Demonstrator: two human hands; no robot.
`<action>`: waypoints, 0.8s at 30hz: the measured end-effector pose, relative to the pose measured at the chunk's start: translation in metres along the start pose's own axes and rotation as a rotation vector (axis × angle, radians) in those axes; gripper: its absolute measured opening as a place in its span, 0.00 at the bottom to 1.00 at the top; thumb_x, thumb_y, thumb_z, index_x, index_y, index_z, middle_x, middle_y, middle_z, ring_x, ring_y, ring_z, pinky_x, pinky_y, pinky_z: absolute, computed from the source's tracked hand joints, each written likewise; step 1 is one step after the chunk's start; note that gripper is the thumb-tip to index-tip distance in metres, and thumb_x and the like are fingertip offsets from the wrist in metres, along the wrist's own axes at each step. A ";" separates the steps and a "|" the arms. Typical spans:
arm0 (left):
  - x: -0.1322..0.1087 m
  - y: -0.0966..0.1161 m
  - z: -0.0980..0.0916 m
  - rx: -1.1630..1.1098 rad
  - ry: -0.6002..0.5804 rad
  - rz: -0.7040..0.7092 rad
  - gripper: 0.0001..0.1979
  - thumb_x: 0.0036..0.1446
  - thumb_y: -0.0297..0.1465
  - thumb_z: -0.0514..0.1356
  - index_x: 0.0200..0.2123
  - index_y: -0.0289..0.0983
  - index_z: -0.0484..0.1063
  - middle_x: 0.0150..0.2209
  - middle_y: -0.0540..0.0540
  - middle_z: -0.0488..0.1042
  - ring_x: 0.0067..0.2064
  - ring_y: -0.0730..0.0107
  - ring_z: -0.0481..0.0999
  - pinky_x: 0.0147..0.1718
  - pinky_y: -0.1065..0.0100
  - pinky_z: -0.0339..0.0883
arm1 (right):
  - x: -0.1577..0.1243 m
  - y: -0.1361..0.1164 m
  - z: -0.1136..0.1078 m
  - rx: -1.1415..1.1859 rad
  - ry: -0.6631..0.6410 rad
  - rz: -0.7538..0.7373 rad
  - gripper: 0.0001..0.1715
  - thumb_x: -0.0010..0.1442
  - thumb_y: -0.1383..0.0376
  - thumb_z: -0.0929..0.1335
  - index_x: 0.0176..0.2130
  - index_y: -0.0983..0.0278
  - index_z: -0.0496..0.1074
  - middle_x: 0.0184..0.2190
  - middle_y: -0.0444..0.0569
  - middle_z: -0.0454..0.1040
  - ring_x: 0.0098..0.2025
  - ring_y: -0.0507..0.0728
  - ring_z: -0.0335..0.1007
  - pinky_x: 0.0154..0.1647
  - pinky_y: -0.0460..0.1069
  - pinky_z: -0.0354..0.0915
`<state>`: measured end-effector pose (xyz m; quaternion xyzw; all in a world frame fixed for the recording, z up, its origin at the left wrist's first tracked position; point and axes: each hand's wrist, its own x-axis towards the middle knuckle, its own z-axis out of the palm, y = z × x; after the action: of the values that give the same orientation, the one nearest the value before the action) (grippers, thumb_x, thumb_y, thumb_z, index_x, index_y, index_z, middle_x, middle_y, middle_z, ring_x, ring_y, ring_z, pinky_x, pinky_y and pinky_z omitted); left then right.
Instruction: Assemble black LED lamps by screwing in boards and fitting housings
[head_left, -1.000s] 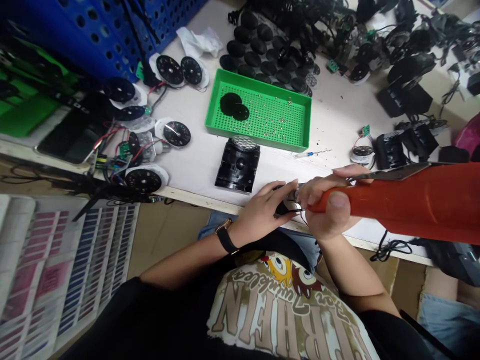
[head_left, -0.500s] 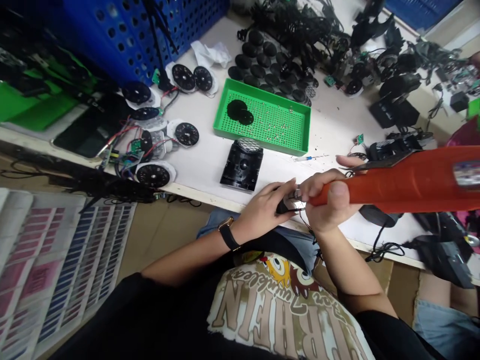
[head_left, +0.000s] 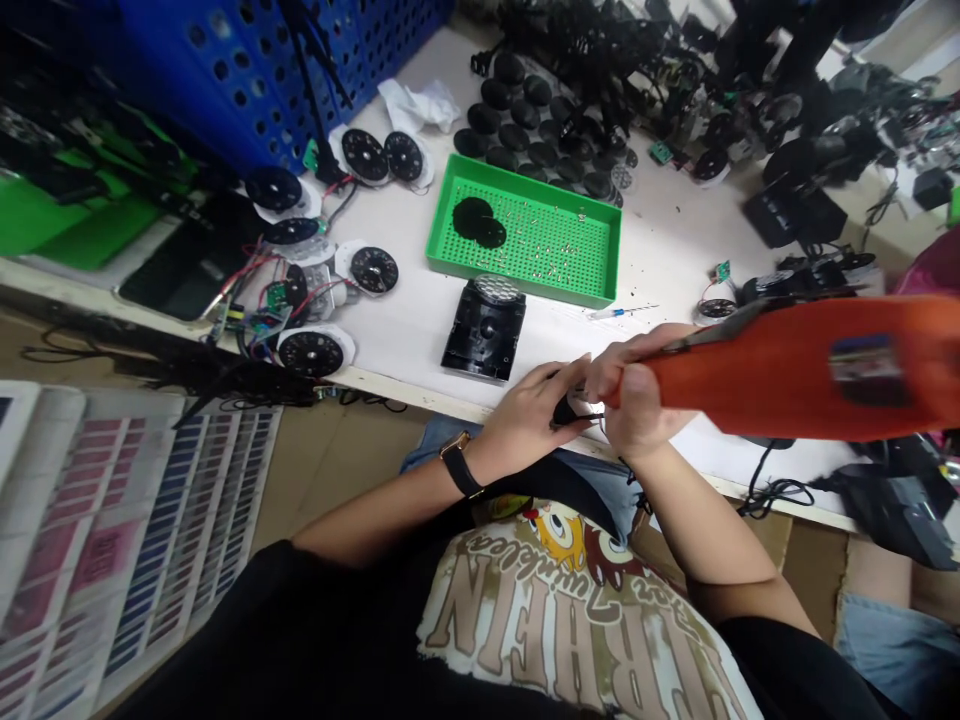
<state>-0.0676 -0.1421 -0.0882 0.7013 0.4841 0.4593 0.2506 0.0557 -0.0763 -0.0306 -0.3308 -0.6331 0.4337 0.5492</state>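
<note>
My right hand (head_left: 637,395) is closed around the narrow front of an orange electric screwdriver (head_left: 772,365), whose body reaches toward the right edge. Its tip points at a small black part (head_left: 568,408) that my left hand (head_left: 529,415) grips at the table's front edge. The fingers of both hands nearly meet and cover most of that part. A thin dark wire hangs below it. Just left of the hands lies an open black housing (head_left: 484,330) with a clear dimpled lens (head_left: 499,290) at its top.
A green tray (head_left: 525,280) holds small screws and two black discs. Behind it are several dark round pieces (head_left: 514,160) and tangled black cables. Wired lamp parts (head_left: 311,352) lie at left beside a blue crate (head_left: 247,80). Another person's leg (head_left: 892,640) shows at lower right.
The orange screwdriver has tilted and its tip end has shifted slightly left along with my right hand. My left hand stays at almost the same place on the black part.
</note>
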 end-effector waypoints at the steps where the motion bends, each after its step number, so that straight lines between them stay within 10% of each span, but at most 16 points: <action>1: 0.000 -0.001 0.001 0.004 0.003 0.003 0.35 0.58 0.32 0.73 0.64 0.36 0.64 0.57 0.37 0.75 0.61 0.51 0.75 0.59 0.52 0.75 | 0.000 0.000 0.001 0.011 0.001 0.002 0.24 0.61 0.42 0.72 0.45 0.55 0.68 0.22 0.36 0.62 0.19 0.52 0.62 0.23 0.50 0.68; 9: 0.001 0.004 -0.003 0.031 -0.013 0.006 0.35 0.62 0.31 0.70 0.68 0.40 0.61 0.60 0.38 0.74 0.63 0.55 0.74 0.64 0.51 0.71 | 0.028 -0.043 -0.007 0.265 0.176 -0.166 0.11 0.65 0.57 0.73 0.48 0.54 0.75 0.24 0.37 0.70 0.17 0.47 0.63 0.16 0.44 0.63; 14: 0.001 0.004 -0.005 0.059 -0.036 0.060 0.33 0.64 0.31 0.68 0.69 0.40 0.61 0.61 0.39 0.74 0.63 0.55 0.73 0.64 0.50 0.71 | 0.047 -0.063 -0.046 0.148 0.120 -0.139 0.27 0.57 0.43 0.75 0.49 0.54 0.77 0.57 0.49 0.72 0.49 0.61 0.81 0.26 0.50 0.77; 24: 0.000 0.001 -0.003 0.103 -0.042 0.064 0.31 0.66 0.33 0.66 0.69 0.41 0.63 0.60 0.39 0.74 0.63 0.55 0.73 0.64 0.50 0.71 | 0.056 -0.048 -0.049 -0.043 0.168 -0.131 0.37 0.58 0.31 0.67 0.51 0.55 0.67 0.46 0.49 0.71 0.29 0.52 0.70 0.24 0.50 0.70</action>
<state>-0.0695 -0.1426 -0.0856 0.7380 0.4791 0.4266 0.2093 0.0966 -0.0368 0.0373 -0.3357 -0.6143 0.3539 0.6203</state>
